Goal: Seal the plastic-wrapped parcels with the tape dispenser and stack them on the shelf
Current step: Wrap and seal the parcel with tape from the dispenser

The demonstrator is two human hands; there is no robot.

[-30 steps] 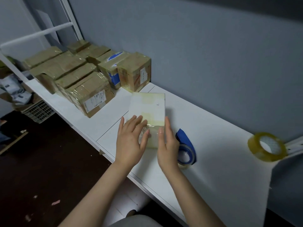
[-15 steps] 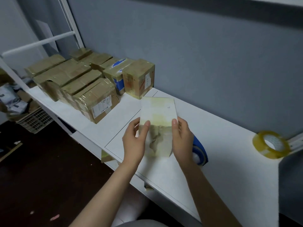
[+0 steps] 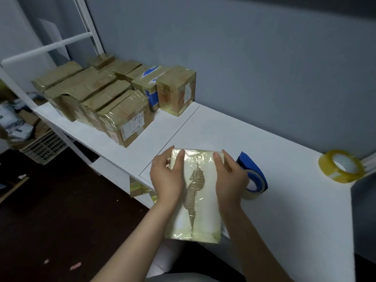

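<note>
both hands, left hand (image 3: 165, 176) and right hand (image 3: 230, 176), grip the parcel (image 3: 195, 200) by its sides, near the dispenser (image 3: 253, 176).

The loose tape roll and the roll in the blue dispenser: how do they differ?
The loose tape roll is bare and sits far right on the shelf; the dispenser roll sits in a blue holder beside the right hand. The loose tape roll looks deeper yellow, the dispenser roll paler. Both lie on the white shelf.
</note>
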